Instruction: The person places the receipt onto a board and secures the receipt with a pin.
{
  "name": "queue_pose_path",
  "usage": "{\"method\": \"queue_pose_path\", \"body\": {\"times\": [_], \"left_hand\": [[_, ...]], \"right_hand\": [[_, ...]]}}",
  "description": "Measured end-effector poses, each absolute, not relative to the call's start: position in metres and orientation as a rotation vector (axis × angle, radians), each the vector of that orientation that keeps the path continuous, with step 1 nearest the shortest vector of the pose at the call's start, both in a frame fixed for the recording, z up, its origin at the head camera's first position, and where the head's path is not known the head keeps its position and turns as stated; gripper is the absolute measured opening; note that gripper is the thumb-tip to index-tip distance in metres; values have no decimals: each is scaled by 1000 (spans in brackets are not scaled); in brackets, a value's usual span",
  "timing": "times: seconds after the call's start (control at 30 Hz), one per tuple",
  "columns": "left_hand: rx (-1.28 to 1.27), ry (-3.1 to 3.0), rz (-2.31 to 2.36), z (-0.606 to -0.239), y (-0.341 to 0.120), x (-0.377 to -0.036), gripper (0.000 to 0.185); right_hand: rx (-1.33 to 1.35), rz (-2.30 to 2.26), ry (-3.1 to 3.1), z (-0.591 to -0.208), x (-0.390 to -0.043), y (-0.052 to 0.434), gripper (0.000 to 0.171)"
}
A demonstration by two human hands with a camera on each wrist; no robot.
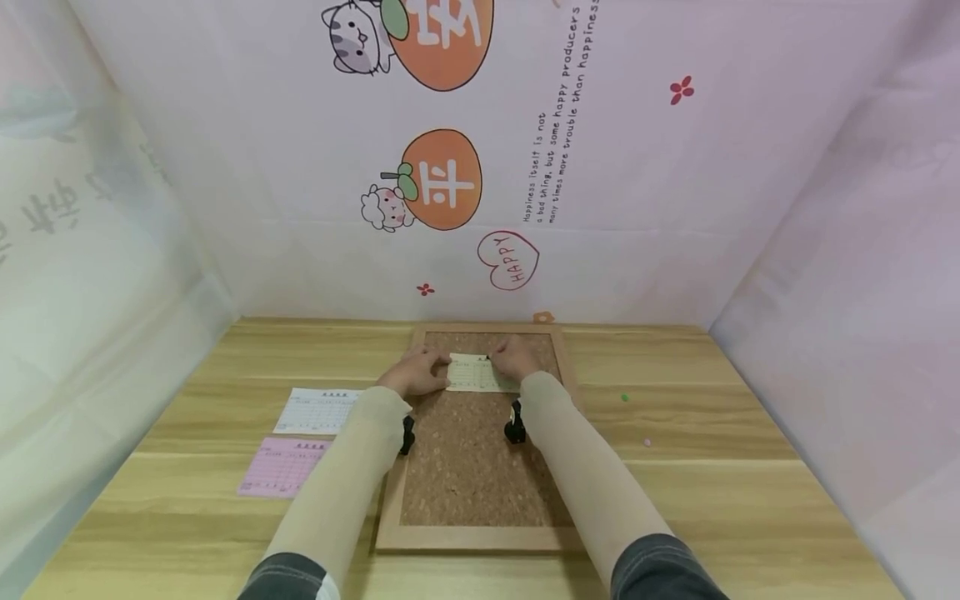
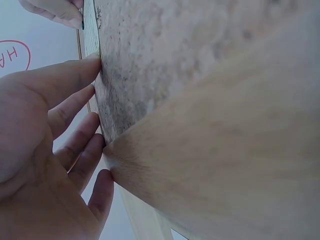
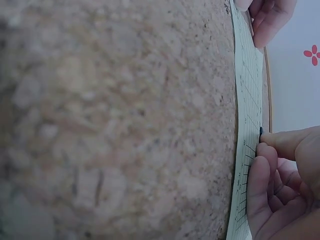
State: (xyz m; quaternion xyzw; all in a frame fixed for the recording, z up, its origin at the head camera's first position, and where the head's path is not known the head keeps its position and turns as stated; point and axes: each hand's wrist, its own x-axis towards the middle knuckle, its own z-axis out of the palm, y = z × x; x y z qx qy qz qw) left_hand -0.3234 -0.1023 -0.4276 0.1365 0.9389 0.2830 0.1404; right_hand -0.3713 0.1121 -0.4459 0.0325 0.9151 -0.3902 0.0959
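Note:
A pale yellow printed form slip (image 1: 476, 375) lies across the upper part of a wood-framed corkboard (image 1: 472, 467). My left hand (image 1: 416, 372) touches the slip's left end, its thumb and fingers extended and spread over the board's left side. At the slip's upper edge, right of its middle, my right hand (image 1: 515, 359) pinches a small black pushpin (image 3: 261, 131) between thumb and finger. The right hand covers the slip's right end in the head view.
Left of the board, a white form slip (image 1: 315, 412) and a pink form slip (image 1: 277, 468) lie on the wooden table (image 1: 712, 500), partly behind the left arm. A tiny green piece (image 1: 625, 397) and a tiny pink piece (image 1: 647, 442) lie to the right. Printed cloth (image 1: 615, 250) hangs behind.

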Motion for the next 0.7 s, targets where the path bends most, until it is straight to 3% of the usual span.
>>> {"method": "queue_pose_path", "body": {"times": [0.17,0.33,0.7], "left_hand": [[411,2713,805,-427,-104,-325,48],[398,2708,809,-428,-105,-324,49],[410,2727,795,-430,-105,-326,47]], "right_hand": [[63,-1135,2779,-450,-371,111,30],[-8,-1137,2834,-455,-370,111,18],[-169,-1220,2755,-443,-359,120,22]]}}
